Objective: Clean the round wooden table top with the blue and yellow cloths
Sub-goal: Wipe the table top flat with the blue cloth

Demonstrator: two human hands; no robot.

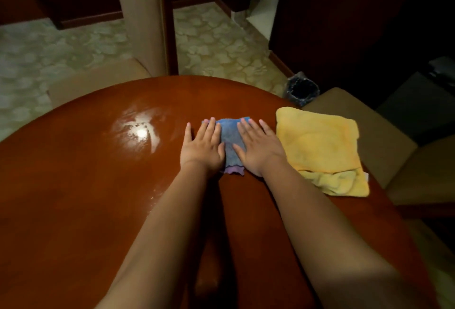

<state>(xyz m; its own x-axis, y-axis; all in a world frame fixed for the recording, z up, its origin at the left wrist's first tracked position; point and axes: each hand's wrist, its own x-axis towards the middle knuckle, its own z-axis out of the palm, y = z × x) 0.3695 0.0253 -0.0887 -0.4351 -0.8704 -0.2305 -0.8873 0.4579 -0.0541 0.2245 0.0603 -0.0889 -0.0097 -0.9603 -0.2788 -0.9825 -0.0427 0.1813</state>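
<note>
Both hands, left (203,144) and right (258,146), press flat-fingered on the blue cloth (229,136), with the yellow cloth (320,146) just beside the right hand, table (86,185) stretching leftward.

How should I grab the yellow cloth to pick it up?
Probably pinch the yellow cloth at its near edge, where loose folds bunch up, coming from above with the right hand, which is closest. The rest lies flat on the table, giving fingers little to catch.
</note>
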